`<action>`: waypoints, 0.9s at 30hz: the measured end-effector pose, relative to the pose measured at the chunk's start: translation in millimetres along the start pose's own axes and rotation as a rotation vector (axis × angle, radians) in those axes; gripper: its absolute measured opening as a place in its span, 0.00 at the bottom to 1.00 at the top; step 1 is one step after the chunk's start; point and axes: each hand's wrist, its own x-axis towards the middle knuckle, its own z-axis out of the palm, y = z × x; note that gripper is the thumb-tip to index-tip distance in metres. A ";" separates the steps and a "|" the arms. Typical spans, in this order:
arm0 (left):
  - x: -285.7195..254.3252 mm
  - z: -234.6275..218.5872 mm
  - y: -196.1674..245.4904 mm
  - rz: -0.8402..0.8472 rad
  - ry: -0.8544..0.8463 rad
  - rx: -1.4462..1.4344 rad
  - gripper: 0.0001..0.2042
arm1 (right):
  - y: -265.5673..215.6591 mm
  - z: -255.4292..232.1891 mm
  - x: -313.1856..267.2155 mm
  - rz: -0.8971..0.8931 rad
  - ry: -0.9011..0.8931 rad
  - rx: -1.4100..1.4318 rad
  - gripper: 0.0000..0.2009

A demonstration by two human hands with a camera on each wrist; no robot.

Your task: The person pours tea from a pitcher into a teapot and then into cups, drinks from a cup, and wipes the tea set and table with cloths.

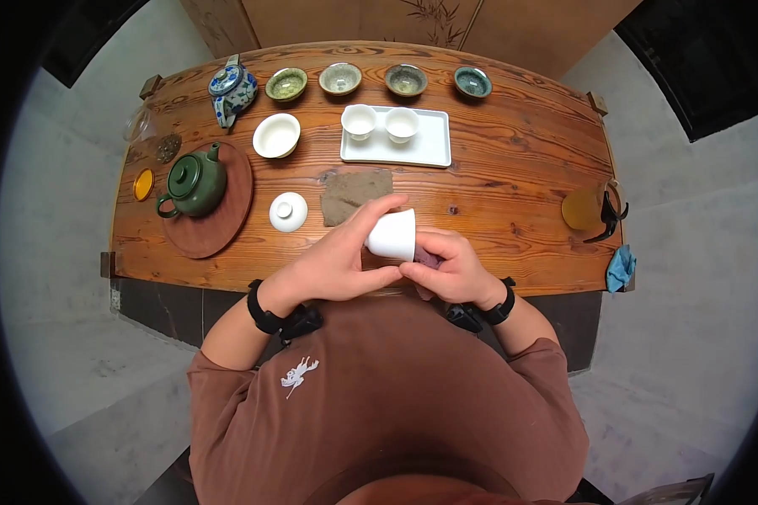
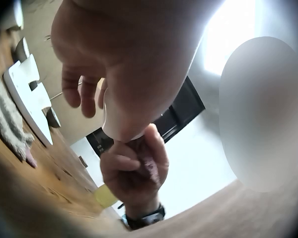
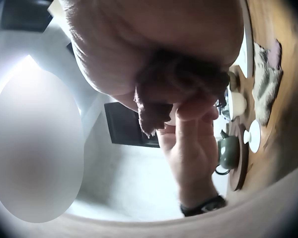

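My left hand (image 1: 337, 259) holds a white porcelain cup (image 1: 393, 235) over the front of the table, thumb below and fingers around its far side. The cup is tipped sideways, its mouth facing right. At that mouth, my right hand (image 1: 459, 271) grips a bunched purple cloth (image 1: 429, 258); ragged folds of the cloth (image 3: 154, 116) hang from the hand in the right wrist view. The right fingertips are right at the cup's rim, and its inside is hidden. Just beyond the cup lies a brownish-grey cloth (image 1: 345, 200), with a white knobbed lid (image 1: 288, 212) to its left.
A green teapot (image 1: 195, 183) stands on a round wooden board (image 1: 232, 220) at left. Behind are a white bowl (image 1: 276, 136), a white tray (image 1: 434, 150) with two cups, a patterned teapot (image 1: 232, 88) and several glazed bowls. A glass pitcher (image 1: 583, 209) and blue cloth (image 1: 621, 269) sit right.
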 end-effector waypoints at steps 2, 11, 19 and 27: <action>-4.0 -4.9 2.7 -0.176 -0.096 -0.275 0.31 | 7.7 -1.2 3.3 -0.201 0.014 -0.234 0.15; -1.0 -9.8 0.7 -0.174 -0.071 0.031 0.25 | 14.9 -1.1 4.1 0.056 -0.106 0.205 0.18; -0.1 -1.4 5.9 -0.054 -0.002 0.063 0.31 | 12.3 1.1 3.7 -0.017 0.059 -0.092 0.16; -0.4 -13.1 -5.9 -0.211 -0.168 0.015 0.28 | 16.0 -2.8 5.1 0.109 -0.091 0.139 0.14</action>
